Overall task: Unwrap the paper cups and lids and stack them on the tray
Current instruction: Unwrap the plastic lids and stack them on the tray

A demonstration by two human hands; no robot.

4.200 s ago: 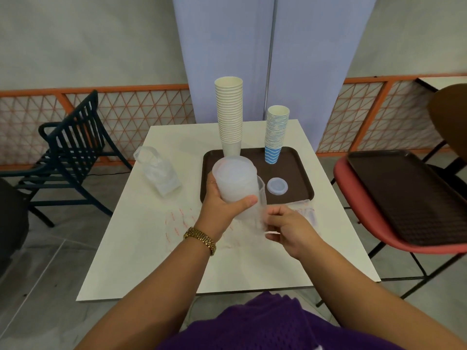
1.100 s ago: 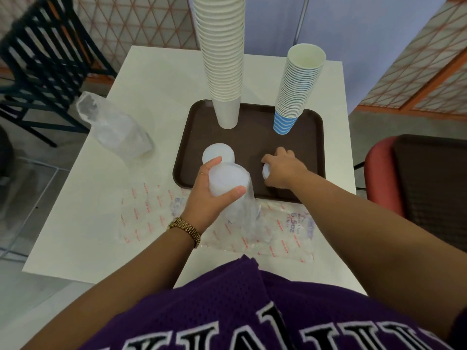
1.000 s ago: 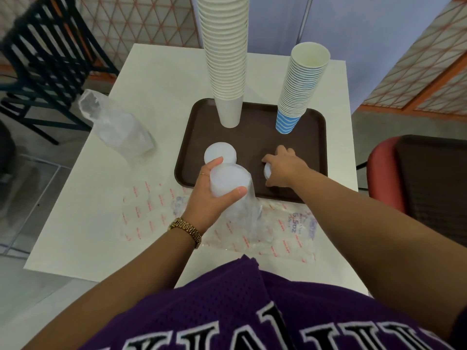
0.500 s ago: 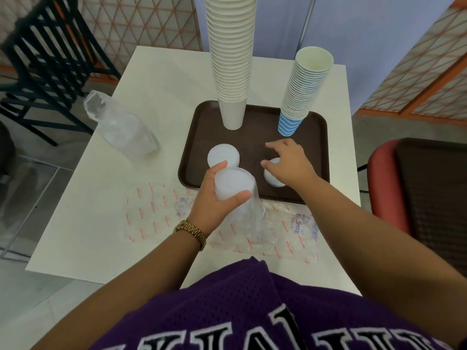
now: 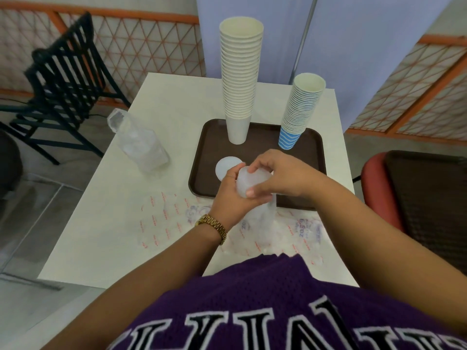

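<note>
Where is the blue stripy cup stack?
In the head view, the blue striped cup stack stands on the brown tray's far right corner, right of the taller white cup stack.

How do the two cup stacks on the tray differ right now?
The white cup stack is taller and its cups look wider; the blue-striped cup stack is shorter and slimmer. The white stack's bottom cup is plain, the other's has blue and white stripes. The white stack stands at the back middle of the brown tray, the striped one toward its back right corner. Both stand mouth up, unwrapped and untouched by either hand.

Plastic wrapper (image 5: pixel 302 224) reads "6.5oz" (other print illegible).
</note>
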